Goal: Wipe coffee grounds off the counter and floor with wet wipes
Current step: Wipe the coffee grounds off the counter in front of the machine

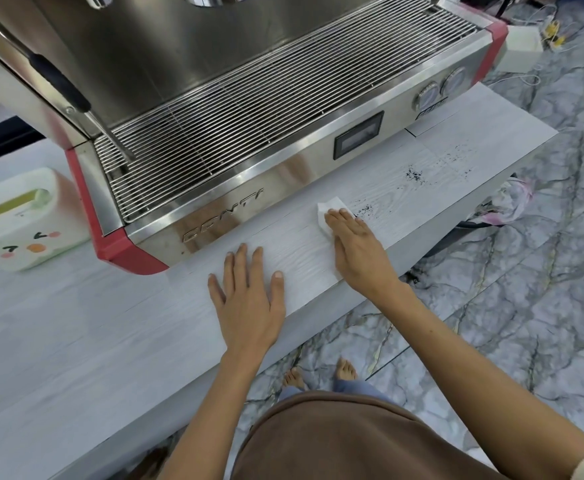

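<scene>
Right hand point(356, 247) presses a white wet wipe point(330, 209) flat on the counter point(110, 323), fingers straight, coffee grounds point(413, 174) just beyond the fingertips. Left hand point(249, 299) rests flat, fingers spread.

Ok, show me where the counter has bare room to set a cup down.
Bare counter lies left of the left hand, in front of the wipe box. The strip before the espresso machine is crowded: right hand pressing the wet wipe, coffee grounds beyond.

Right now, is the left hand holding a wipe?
No, the left hand lies flat and bare on the counter, while the wipe is pressed under the right hand.
</scene>
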Demonstrator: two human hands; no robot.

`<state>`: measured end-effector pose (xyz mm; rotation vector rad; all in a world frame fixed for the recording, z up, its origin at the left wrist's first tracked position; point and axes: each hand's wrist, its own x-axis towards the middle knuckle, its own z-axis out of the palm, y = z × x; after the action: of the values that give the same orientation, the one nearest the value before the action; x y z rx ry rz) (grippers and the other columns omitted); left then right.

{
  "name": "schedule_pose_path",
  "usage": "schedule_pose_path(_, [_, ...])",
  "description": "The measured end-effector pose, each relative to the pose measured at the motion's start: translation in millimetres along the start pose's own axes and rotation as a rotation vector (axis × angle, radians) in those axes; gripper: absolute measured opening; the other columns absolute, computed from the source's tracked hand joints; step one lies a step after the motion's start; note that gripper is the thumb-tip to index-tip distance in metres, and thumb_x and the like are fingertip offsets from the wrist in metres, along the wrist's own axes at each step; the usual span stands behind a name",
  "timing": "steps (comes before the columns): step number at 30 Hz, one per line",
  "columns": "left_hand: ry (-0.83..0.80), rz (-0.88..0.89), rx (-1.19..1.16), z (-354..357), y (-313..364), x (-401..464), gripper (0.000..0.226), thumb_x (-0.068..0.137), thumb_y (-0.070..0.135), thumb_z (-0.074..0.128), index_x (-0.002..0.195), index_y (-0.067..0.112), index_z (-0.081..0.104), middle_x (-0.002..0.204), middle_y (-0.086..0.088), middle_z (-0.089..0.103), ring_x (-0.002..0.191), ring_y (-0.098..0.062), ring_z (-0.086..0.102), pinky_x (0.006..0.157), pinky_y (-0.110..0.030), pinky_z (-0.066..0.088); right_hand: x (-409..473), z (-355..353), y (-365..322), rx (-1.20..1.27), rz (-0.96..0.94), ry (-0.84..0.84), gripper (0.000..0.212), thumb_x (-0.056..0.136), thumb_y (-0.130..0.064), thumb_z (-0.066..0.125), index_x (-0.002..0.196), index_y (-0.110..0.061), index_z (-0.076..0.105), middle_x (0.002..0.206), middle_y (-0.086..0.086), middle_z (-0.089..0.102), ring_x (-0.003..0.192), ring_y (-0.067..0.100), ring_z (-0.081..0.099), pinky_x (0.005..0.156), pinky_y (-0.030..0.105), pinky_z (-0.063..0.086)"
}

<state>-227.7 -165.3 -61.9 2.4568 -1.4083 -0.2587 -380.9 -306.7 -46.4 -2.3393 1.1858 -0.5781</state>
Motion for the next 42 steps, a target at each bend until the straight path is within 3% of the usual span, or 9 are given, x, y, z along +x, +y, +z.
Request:
schedule_pose_path(4, [-0.011, 0.011, -0.011, 6, 13, 9, 0.060, 0.103, 0.054, 0.019, 0.158, 0.030, 0.022, 0.169, 0.004, 0.011, 0.156, -0.016, -0.001, 0.124, -0.052, -0.004, -8, -4, -14, 0.026, -0.053, 0.038, 0.038, 0.094, 0.006, 0.045, 0.132, 0.005, 0.048, 0.136, 0.022, 0.052, 0.133, 0.037, 0.042, 0.112, 0.049, 0.033])
schedule_pose_path(9, [0.046, -0.010, -0.165, 4, 23, 22, 0.060, 0.103, 0.051, 0.013, 0.156, 0.027, 0.029, 0.167, 0.005, 0.017, 0.155, -0.014, 0.007, 0.124, -0.047, -0.002, -30, 12, -33, -0.011, -0.152, -0.101, 0.044, 0.095, 0.000, 0.042, 0.139, -0.002, 0.042, 0.146, 0.016, 0.043, 0.140, 0.030, 0.032, 0.118, 0.044, 0.023])
schedule_pose_path(13, [0.081, -0.001, -0.146, 6, 24, 27, 0.060, 0.101, 0.046, 0.013, 0.153, 0.025, 0.033, 0.165, 0.004, 0.025, 0.153, -0.014, 0.016, 0.124, -0.047, 0.002, -29, 26, -39, -0.077, -0.191, -0.150, 0.043, 0.098, -0.010, 0.042, 0.141, -0.004, 0.039, 0.149, 0.013, 0.037, 0.142, 0.026, 0.028, 0.119, 0.042, 0.020])
schedule_pose_path(21, [0.093, -0.027, -0.127, 10, 24, 28, 0.061, 0.102, 0.051, 0.012, 0.154, 0.025, 0.033, 0.164, 0.005, 0.028, 0.152, -0.012, 0.017, 0.124, -0.045, 0.002, 3, 27, -25, -0.142, -0.091, -0.132, 0.050, 0.098, -0.007, 0.034, 0.147, -0.007, 0.026, 0.157, 0.009, 0.022, 0.147, 0.021, 0.013, 0.121, 0.036, 0.006])
schedule_pose_path(31, [0.097, -0.044, -0.102, 9, 26, 29, 0.061, 0.103, 0.050, 0.015, 0.154, 0.024, 0.035, 0.163, 0.006, 0.031, 0.152, -0.013, 0.021, 0.125, -0.048, 0.007, 1, 3, 12, -0.175, 0.068, -0.021, 0.051, 0.096, -0.001, 0.037, 0.146, -0.005, 0.030, 0.154, 0.011, 0.029, 0.145, 0.025, 0.019, 0.119, 0.040, 0.012])
schedule_pose_path(42, [0.104, -0.080, -0.105, 11, 33, 26, 0.061, 0.102, 0.051, 0.016, 0.153, 0.025, 0.036, 0.163, 0.006, 0.029, 0.152, -0.012, 0.018, 0.125, -0.047, 0.005, -5, -18, 24, -0.067, -0.019, -0.021, 0.047, 0.094, 0.007, 0.039, 0.141, 0.000, 0.038, 0.149, 0.017, 0.037, 0.143, 0.028, 0.026, 0.118, 0.046, 0.019])
